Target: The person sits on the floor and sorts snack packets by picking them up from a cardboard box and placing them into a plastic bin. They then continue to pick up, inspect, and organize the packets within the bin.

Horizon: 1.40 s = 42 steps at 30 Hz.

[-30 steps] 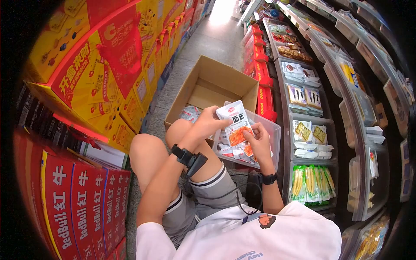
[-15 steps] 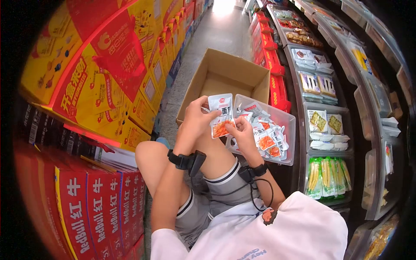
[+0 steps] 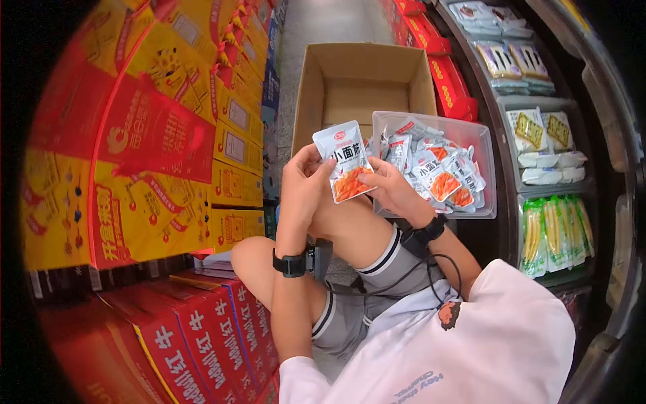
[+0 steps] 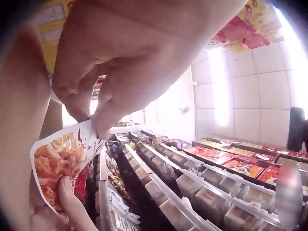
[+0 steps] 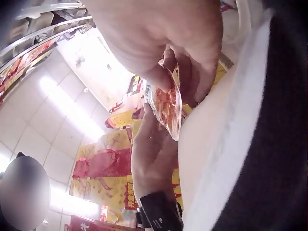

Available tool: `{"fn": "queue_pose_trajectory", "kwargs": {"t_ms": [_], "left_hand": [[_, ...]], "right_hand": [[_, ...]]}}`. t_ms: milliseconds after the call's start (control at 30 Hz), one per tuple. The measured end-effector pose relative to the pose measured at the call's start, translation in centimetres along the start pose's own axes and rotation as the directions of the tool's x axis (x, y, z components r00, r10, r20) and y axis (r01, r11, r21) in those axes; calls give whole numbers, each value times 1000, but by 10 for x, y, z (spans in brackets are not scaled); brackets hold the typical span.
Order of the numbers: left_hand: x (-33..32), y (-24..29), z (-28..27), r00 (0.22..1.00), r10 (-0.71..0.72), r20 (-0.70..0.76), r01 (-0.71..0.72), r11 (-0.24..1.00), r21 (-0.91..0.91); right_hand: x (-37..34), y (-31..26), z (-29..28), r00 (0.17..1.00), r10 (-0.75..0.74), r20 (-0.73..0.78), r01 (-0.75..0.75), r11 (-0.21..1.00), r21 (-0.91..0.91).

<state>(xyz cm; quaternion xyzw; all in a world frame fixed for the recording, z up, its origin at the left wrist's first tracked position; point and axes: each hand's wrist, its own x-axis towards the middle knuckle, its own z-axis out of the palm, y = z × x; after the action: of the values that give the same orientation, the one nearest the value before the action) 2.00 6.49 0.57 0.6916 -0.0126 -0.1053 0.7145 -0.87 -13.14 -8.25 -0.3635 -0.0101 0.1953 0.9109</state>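
Observation:
Both hands hold one snack packet (image 3: 344, 165), white at the top with an orange food picture below, above the bent knees in the head view. The left hand (image 3: 301, 192) pinches its left edge between thumb and fingers. At the lower right corner the right hand (image 3: 398, 190) grips it, thumb lying over the picture. In the left wrist view the left hand (image 4: 130, 57) pinches the packet's white end, with the right thumb on the food picture. The right wrist view shows the packet (image 5: 166, 108) nearly edge-on. Similar packets (image 3: 441, 175) fill a clear plastic tub (image 3: 490, 178) just to the right.
An open cardboard box (image 3: 367, 64) stands beyond the hands. Yellow and red gift cartons (image 3: 155, 155) and Red Bull cases (image 3: 202, 337) line the left. Along the right, shelf bins hold bagged snacks (image 3: 548, 131) and green-wrapped packs (image 3: 555, 232).
The head view has shifted, so box and tub appear further right. The packet, earlier overlapping the tub, is now left of it and its front shows more squarely. Both hands keep their hold.

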Motion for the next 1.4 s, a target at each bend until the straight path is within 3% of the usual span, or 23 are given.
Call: {"fn": "queue_pose_trajectory", "kwargs": {"t_ms": [300,733,1000,1400], "left_hand": [[2,5,6,998,-64,16,62,993,100],[-2,14,17,994,-109,4,109,994,-26],[-1,12,19,991,-136,16,137,984,-112],[9,-1,15,994,-111,-18,111,993,24]], "right_hand": [[2,-3,2,998,55,-16,-55,998,30],[5,2,-1,1000,-14,19,15,1000,-15],[3,-2,0,999,40,-22,-38,996,78],[5,4,-3,1000,10,-1,-10,995,101]]}}
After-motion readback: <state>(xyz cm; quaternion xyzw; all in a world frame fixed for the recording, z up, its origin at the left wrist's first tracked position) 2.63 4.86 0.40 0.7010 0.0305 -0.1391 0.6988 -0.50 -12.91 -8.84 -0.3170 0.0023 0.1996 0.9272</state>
